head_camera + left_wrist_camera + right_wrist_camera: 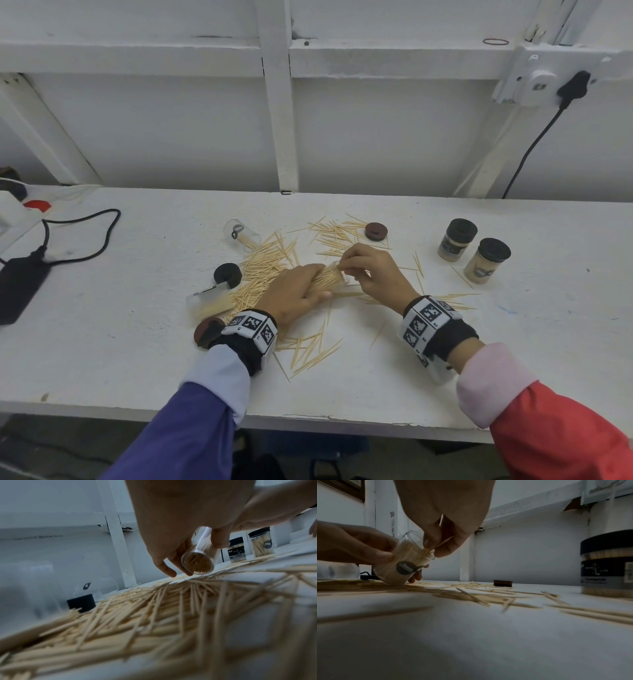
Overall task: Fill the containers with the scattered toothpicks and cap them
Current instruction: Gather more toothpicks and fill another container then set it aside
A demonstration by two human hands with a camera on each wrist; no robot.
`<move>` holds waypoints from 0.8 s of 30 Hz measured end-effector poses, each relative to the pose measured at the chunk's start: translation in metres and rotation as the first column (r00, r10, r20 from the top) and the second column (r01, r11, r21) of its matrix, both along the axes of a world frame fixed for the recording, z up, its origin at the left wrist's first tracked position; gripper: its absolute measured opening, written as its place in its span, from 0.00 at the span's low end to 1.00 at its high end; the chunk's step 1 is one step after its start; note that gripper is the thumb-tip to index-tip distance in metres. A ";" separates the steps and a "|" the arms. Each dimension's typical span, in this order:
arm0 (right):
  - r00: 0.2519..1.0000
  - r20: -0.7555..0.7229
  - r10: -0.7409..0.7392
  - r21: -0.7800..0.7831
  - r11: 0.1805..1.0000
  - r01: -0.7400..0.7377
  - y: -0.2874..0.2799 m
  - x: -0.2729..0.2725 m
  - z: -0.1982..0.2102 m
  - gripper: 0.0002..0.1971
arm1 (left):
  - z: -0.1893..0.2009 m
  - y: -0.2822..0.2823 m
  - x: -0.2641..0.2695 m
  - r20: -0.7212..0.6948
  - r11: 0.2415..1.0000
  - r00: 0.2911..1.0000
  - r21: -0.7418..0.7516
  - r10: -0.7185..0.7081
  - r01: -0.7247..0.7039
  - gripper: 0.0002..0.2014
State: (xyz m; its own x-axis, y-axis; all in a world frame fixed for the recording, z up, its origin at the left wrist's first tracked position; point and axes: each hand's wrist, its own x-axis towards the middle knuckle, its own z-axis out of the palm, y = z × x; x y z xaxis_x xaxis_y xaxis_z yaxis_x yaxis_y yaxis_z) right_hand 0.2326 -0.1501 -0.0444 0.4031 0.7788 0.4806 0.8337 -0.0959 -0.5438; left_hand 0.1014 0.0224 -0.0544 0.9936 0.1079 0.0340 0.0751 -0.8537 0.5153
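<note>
On the white bench (445, 342), the left hand (294, 298) grips a tilted clear toothpick container (402, 563) (nearly full); the right hand (373, 270) pinches toothpicks (428, 550) at its mouth. Scattered toothpicks (263, 270) lie beneath both hands.

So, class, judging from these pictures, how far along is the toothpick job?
Done: two capped containers stand upright, full, at the right. In hand: the left hand grips a tilted, nearly full open container while the right hand feeds toothpicks into its mouth. Left: the scattered toothpicks, an empty container and a part-filled one lying on their sides, and loose caps to fit.
</note>
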 end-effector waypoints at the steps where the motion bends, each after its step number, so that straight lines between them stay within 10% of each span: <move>1: 1.000 0.006 0.008 -0.002 1.000 -0.008 0.000 0.000 0.000 0.12 | 0.000 0.000 0.000 0.004 1.000 1.000 -0.007 -0.003 0.003 0.33; 18: 0.959 -0.090 -0.268 -0.088 0.962 0.260 -0.002 -0.004 0.008 0.11 | 0.008 -0.004 -0.002 0.027 0.992 0.994 -0.058 -0.108 0.109 0.35; 24: 0.985 -0.136 -0.107 -0.039 0.994 0.103 -0.001 -0.002 0.002 0.08 | 0.011 -0.006 -0.004 0.011 0.996 0.997 -0.054 -0.076 0.076 0.39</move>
